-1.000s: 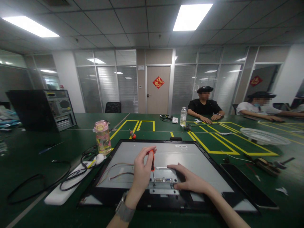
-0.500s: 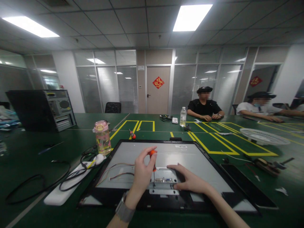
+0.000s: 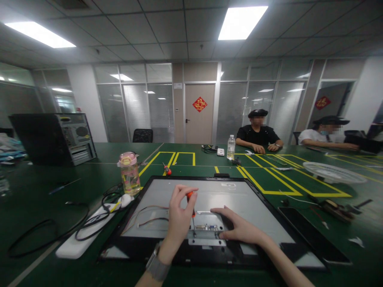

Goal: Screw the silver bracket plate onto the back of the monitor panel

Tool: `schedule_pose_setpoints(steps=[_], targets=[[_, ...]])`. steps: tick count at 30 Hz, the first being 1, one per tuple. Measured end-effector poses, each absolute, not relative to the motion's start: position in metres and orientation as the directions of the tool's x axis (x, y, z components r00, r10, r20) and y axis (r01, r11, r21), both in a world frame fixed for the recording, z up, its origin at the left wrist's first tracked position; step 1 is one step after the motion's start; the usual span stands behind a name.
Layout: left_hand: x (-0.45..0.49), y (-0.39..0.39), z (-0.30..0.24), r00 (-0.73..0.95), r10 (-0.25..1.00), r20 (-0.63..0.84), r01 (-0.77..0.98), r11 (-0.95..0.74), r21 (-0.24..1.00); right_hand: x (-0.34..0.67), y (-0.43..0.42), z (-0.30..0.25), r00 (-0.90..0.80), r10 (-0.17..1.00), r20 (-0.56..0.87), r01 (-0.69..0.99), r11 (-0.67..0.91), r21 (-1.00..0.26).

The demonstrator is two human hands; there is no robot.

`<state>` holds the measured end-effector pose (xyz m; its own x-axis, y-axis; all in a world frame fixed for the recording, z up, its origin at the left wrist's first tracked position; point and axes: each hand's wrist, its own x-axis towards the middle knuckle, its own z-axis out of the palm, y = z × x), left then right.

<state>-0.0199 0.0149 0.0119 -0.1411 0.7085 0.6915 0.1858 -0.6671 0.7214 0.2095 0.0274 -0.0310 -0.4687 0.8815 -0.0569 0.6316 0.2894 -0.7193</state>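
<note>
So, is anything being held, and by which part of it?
The left hand holds a screwdriver by the upper part of its handle. The right hand is at the metal bracket; whether it grips is unclear.

Over left, a black computer tower stands on the green tabletop; nearer, a pink-lidded bottle; and across sits a black-shirted person, near a clear water bottle!

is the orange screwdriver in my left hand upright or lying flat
Roughly upright: the left hand has the screwdriver by its orange handle, at the top, and its thin shaft points down at the metal bracket.
</note>
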Motion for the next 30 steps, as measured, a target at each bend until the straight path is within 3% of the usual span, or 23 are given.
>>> schedule_pose_setpoints(steps=[30], targets=[[-0.0219,0.0124,0.0106,-0.070,0.647,0.759,0.255,-0.724,0.640,0.2112,0.0299,-0.0357,-0.465,0.883,-0.065,0.633,0.281,-0.721]])
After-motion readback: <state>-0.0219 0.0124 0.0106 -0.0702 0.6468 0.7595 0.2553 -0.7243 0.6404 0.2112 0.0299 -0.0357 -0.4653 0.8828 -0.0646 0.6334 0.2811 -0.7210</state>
